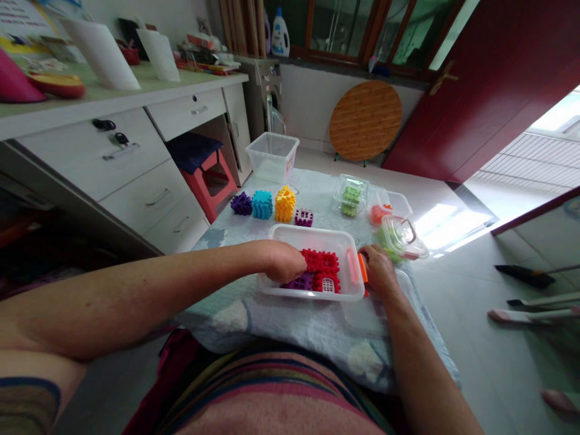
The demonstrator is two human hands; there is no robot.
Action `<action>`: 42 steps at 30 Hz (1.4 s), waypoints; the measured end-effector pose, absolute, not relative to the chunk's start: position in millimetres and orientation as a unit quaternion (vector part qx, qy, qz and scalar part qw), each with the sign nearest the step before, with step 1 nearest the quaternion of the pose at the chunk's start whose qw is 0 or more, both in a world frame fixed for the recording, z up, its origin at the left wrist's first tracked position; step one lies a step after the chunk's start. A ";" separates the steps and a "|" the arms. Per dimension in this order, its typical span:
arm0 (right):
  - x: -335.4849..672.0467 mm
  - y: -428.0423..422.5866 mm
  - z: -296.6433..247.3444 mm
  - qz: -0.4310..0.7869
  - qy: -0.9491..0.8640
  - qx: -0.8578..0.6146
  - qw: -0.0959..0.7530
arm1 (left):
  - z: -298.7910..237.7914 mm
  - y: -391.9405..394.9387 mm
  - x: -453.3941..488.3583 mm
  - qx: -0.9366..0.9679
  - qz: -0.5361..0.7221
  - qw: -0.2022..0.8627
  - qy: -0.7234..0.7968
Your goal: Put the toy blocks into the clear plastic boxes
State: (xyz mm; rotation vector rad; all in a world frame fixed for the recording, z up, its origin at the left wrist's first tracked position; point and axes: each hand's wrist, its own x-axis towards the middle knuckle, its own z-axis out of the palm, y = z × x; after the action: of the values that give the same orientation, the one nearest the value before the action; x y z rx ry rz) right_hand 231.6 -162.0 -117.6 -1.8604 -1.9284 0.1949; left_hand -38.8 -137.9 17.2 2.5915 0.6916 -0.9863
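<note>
A white translucent plastic box lies in front of me, with red building blocks and purple building blocks inside. My left hand reaches down into its left half, fingers curled at the blocks; their tips and anything between them are hidden. At the box's right end, my right hand is closed at the orange handle. Behind the box stand a dark purple block cube, a blue block cube, a yellow block stack and a small purple windowed block.
A clear open bin stands at the table's far left corner. Clear containers with green blocks and orange-red pieces sit at the right, near a handled clear lid. A red stool is left of the cloth-covered table.
</note>
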 end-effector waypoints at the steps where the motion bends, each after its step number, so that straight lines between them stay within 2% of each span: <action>1: 231.5 -162.0 -117.6 0.071 -0.699 -0.674 0.226 | 16.9 -137.3 -38.7 0.899 -0.338 0.146 0.239; 8: 232.5 -161.6 -119.3 0.069 -0.699 -0.673 0.233 | 15.8 -132.7 -39.4 0.899 -0.313 0.176 0.250; 20: 230.8 -162.4 -116.1 0.074 -0.697 -0.673 0.235 | 20.5 -126.0 -40.9 0.907 -0.279 0.170 0.265; 27: 232.3 -161.7 -119.8 0.068 -0.695 -0.675 0.237 | 19.3 -118.3 -43.0 0.891 -0.288 0.239 0.255; 36: 234.3 -160.6 -121.3 0.067 -0.700 -0.674 0.226 | 14.5 -119.8 -41.4 0.911 -0.287 0.179 0.237; 42: 233.2 -161.1 -120.5 0.067 -0.700 -0.674 0.227 | 7.9 -115.2 -38.0 0.902 -0.287 0.229 0.229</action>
State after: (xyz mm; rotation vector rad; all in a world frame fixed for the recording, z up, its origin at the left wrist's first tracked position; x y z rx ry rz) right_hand 233.2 -161.1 -120.5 -1.8575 -1.9277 0.1836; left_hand -38.0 -115.2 7.9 2.4824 0.6297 -0.7910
